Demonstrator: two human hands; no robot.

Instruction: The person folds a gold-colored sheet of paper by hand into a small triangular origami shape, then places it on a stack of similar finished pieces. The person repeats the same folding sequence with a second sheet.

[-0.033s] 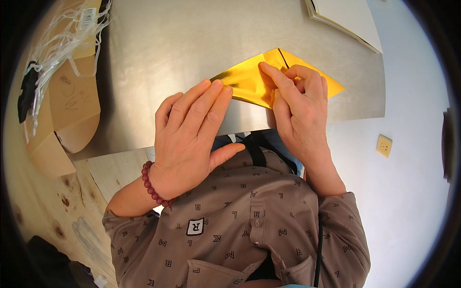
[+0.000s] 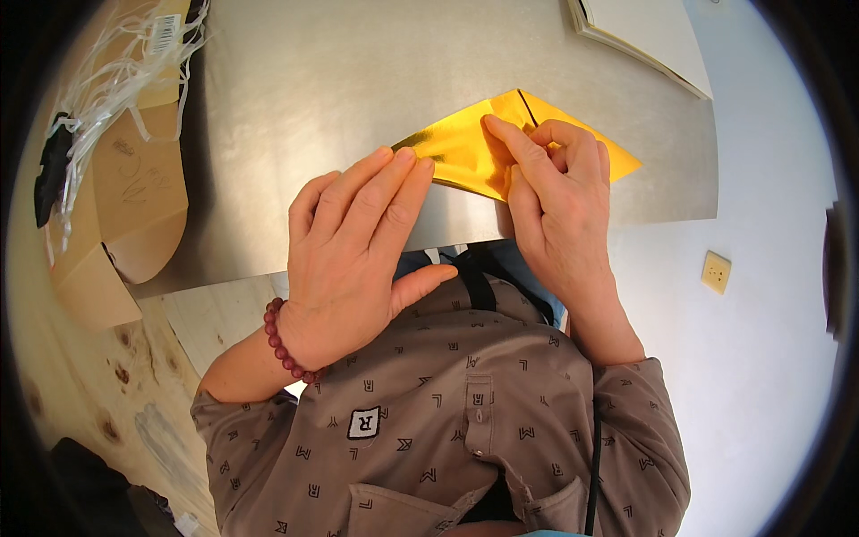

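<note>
Pressing down near the desk's [image 2: 295, 80] front edge, two hands work one sheet of gold paper [image 2: 465, 157]. The left hand [image 2: 353, 251], wearing one red bead bracelet [image 2: 284, 345], lies flat and spread, fingertips on the paper's left corner. The right hand [image 2: 559, 206] is curled, pinching a fold. Farther off: one cardboard box [image 2: 134, 197] at the left edge, one book [image 2: 644, 31] at the far right corner.

Single head-worn fisheye view, looking steeply down from above the wearer's chest — close to the grey tabletop [image 2: 340, 80] and both forearms entering from the lower edge. Straight edges bow toward the dark circular rim.
</note>
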